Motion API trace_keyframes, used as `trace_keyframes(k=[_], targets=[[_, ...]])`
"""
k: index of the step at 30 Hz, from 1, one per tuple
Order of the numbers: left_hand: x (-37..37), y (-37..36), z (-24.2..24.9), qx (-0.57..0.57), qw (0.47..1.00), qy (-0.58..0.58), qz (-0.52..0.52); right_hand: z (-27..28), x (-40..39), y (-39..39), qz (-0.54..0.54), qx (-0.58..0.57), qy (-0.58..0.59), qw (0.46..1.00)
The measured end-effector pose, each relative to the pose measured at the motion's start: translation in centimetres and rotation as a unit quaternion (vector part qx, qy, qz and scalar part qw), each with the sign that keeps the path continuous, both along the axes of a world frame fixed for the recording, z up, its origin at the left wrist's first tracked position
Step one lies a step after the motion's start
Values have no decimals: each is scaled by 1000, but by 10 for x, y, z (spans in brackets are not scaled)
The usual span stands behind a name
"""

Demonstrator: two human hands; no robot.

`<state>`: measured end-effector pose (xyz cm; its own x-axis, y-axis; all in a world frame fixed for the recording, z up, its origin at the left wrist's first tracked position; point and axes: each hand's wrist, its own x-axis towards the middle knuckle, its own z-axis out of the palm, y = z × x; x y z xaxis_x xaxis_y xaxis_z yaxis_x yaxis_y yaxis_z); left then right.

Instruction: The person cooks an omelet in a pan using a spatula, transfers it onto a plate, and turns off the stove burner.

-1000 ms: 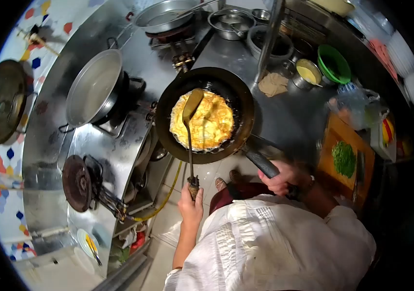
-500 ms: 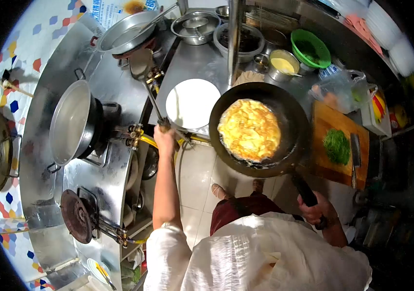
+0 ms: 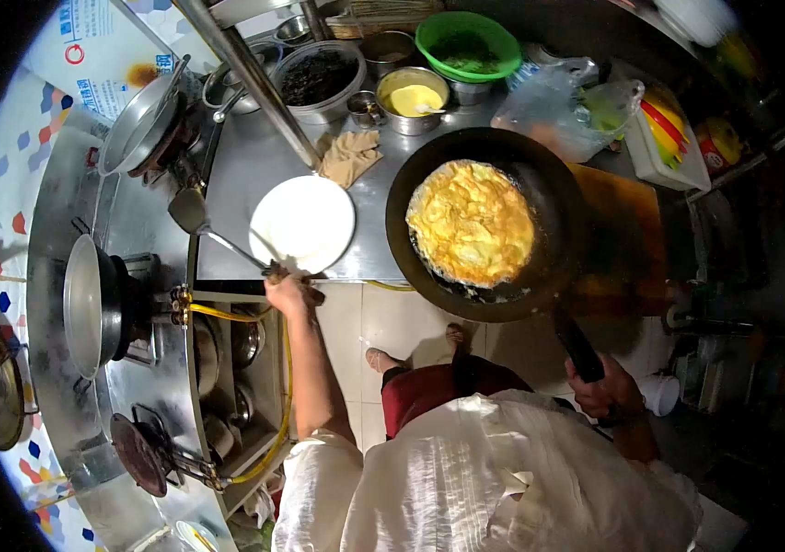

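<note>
A golden fried egg round lies in the dark frying pan, toward the pan's left side. My right hand is wrapped round the pan's black handle, and the pan hangs level in front of me. My left hand grips the end of a metal spatula, whose blade points away to the upper left. Just beyond that hand, a white round plate rests on the steel counter. A crumpled brown cloth lies behind the plate.
Bowls with yellow liquid, dark food and greens in a green basket stand at the back. The pan partly covers a cutting board. A metal post rises behind the plate. Woks and burners are at left.
My view has turned to the right, so the counter and stove appear further left. The pan now overlaps the cutting board, hiding the chopped greens and knife. Both hands keep their holds.
</note>
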<state>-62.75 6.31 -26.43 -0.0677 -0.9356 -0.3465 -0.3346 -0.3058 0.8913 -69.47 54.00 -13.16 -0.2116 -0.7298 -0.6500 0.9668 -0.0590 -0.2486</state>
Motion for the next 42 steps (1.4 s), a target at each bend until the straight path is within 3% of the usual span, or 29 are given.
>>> trace_keyframes(k=[3,5,6,8,12,15,19,21,22,23,25,27,31,35,39,42], targets=[[-12,54,-10,16,1000,15,-20,-3,-9,13,-29,31,-72,997],[-21,79,-34,12,995,95,-3,-3,-18,14,22,-47,-40,998],[-26,85,-60,-39,980,193,12,-3,-19,16,22,-46,-41,998],[-30,109,-50,35,976,216,-3,-6,-18,25,47,-91,66,993],[-30,147,-38,120,954,270,-55,-15,-37,32,76,-163,-3,984],[-7,150,-28,168,937,297,-75,-3,-40,22,98,-85,54,990],[46,148,24,48,976,199,-75,-3,-46,25,114,-134,120,977],[65,155,74,-40,986,121,-103,-11,-55,27,126,-122,112,978],[75,155,82,-89,975,142,-145,-19,-59,28,135,-155,96,974],[78,161,92,-83,978,150,-122,-25,-61,30,142,-187,79,969],[81,173,121,-193,962,10,-192,-29,-63,28,154,-171,84,970],[81,176,123,-210,955,-6,-211,-31,-66,27,149,-148,100,972],[68,172,147,-340,877,-97,-324,-36,-75,28,174,-168,67,968],[53,157,171,-480,779,-237,-326,-30,-82,27,184,-139,72,970],[37,169,205,-532,719,-294,-337,-40,-84,28,177,-181,43,966],[28,182,229,-509,653,-421,-371,-39,-83,31,182,-170,63,966]])
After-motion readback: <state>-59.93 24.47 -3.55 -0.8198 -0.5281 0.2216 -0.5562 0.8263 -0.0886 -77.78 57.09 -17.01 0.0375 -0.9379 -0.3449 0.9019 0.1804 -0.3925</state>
